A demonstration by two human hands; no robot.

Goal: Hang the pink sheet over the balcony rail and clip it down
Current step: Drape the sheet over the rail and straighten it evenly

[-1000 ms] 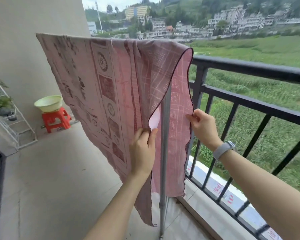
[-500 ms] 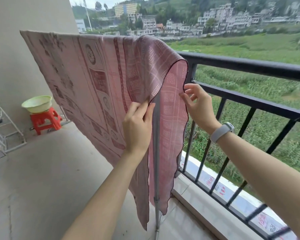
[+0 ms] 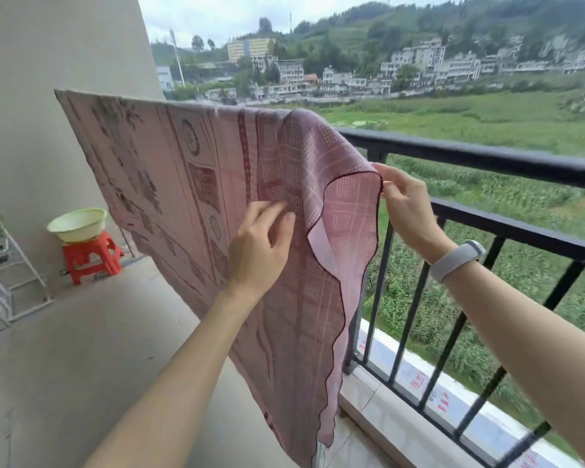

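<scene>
Now higher up the pink sheet [image 3: 196, 184] than a second ago, left hand [image 3: 260, 251] pinching a fold, right hand [image 3: 407, 204] fingers clamped on its dark hem beside the balcony rail [image 3: 487, 160] — draped and being straightened, no clip visible yet.

We see soft, bright daylight from an overcast sky, coming in over the rail [image 3: 487, 157]; shadows are faint and there is no glare. The wide lens bows the rail and wall [image 3: 48, 62] near the edges. Motion blur smears the lower right bars and the sheet [image 3: 169, 184] pattern.
</scene>
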